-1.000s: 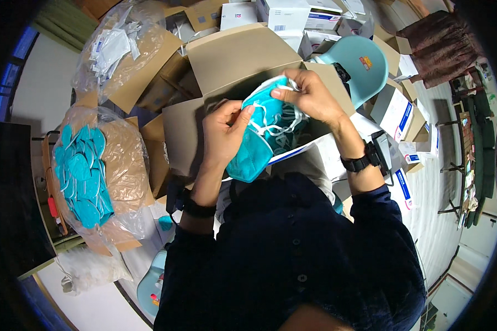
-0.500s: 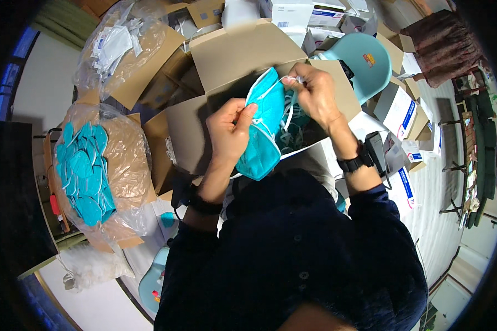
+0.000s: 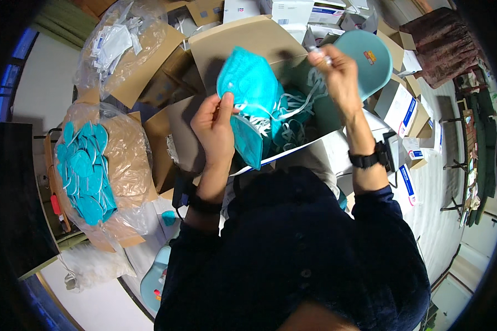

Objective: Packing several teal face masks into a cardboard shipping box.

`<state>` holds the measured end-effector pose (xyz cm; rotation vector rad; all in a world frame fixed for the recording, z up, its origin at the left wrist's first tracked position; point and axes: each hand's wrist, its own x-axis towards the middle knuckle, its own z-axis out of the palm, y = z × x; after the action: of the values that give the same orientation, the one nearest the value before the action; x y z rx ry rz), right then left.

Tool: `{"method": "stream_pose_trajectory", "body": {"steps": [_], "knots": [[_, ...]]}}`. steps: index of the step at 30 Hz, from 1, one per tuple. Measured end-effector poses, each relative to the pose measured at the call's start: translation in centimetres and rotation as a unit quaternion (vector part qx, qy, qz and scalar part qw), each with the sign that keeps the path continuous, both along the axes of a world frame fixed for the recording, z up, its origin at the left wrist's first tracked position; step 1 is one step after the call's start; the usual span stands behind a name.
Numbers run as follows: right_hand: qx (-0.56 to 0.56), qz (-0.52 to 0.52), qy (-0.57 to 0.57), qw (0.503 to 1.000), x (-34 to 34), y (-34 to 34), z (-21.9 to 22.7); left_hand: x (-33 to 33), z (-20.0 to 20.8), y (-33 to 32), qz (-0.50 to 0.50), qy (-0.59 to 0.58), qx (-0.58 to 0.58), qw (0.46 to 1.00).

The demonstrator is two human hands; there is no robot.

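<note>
Over an open cardboard box (image 3: 201, 41), my left hand (image 3: 213, 128) pinches a teal face mask (image 3: 250, 83) by its left edge, thumb on top. A second teal panel (image 3: 246, 142) hangs below it; whether it belongs to the same mask I cannot tell. My right hand (image 3: 337, 76) is raised at the box's right side, fingers closed on white elastic straps (image 3: 315, 88). The straps run from it down toward the mask. Inside the box lie more teal masks (image 3: 296, 113) with tangled white straps.
To the left, a plastic-lined box (image 3: 130, 143) holds a heap of teal masks (image 3: 85, 171). Behind it a clear bag (image 3: 149, 33) contains white packets (image 3: 116, 44). A pale blue chair (image 3: 373, 71) stands at the right, near several white cartons (image 3: 396, 110).
My right hand has pulled away to the right and up, drawing the straps out. The mask in my left hand has tilted and opened wider, its outer face now showing.
</note>
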<state>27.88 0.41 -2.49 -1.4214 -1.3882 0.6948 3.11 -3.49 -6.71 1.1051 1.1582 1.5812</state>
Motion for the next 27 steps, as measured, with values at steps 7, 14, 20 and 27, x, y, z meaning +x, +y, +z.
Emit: {"method": "stream_pose_trajectory", "body": {"steps": [7, 14, 20, 27], "knots": [[0.018, 0.15, 0.019, 0.988, -8.2, -3.8, 0.0, 0.9, 0.1, 0.7, -0.012, -0.009, -0.022, 1.0], [0.091, 0.208, -0.026, 0.974, -8.0, -3.0, -1.0, 0.2, -0.5, 0.6, -0.001, -0.022, -0.025, 0.999], [-0.101, 0.26, 0.325, 0.904, -8.8, -3.4, -0.1, 0.7, -0.5, 0.8, -0.019, -0.034, -0.023, 0.999], [-0.064, 0.048, 0.156, 0.985, -1.9, -4.8, 1.3, -2.9, -0.6, 2.0, 0.084, -0.012, 0.007, 0.996]]}}
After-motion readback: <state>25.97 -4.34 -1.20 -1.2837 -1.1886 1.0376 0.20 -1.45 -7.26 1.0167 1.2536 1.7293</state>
